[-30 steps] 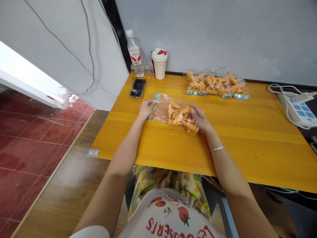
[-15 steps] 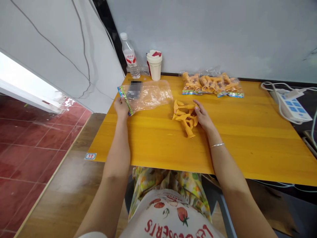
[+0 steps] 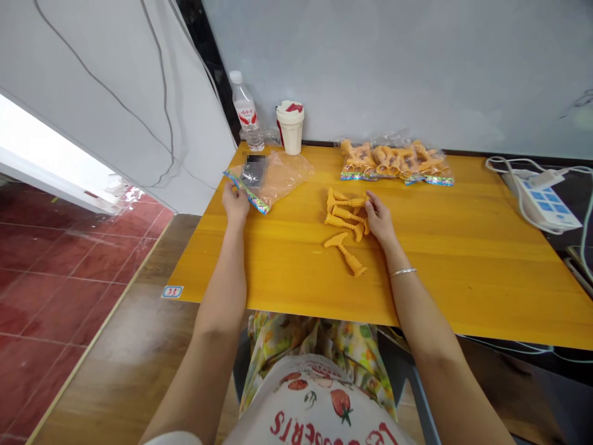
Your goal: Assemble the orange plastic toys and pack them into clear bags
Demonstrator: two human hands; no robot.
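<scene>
My left hand (image 3: 236,203) is closed on a clear plastic bag (image 3: 290,176), gripping it at its bright printed edge (image 3: 252,196). The bag lies flattened toward the back left of the table. Several orange-yellow T-shaped plastic pieces with twisted handles, like toy hammers (image 3: 343,224), lie loosely together in the middle. One more such piece (image 3: 346,253) rests apart, nearer to me. At the right side of the group is my right hand (image 3: 380,217), its fingers partly stretched and touching the end of one handle. I see no firm grip there.
Bags packed with similar orange-yellow pieces (image 3: 396,162) lie along the back. A water bottle (image 3: 248,114) and a lidded cream cup (image 3: 291,128) stand at the back left. Near the bag is a blurred dark object (image 3: 254,170). On the right sits a power strip (image 3: 546,198) with white cables.
The loose pieces have spread apart, one coming to lie separately toward me. The bag in my left hand has shifted and crumpled, its printed edge now slanting more. My right hand has hardly moved.
</scene>
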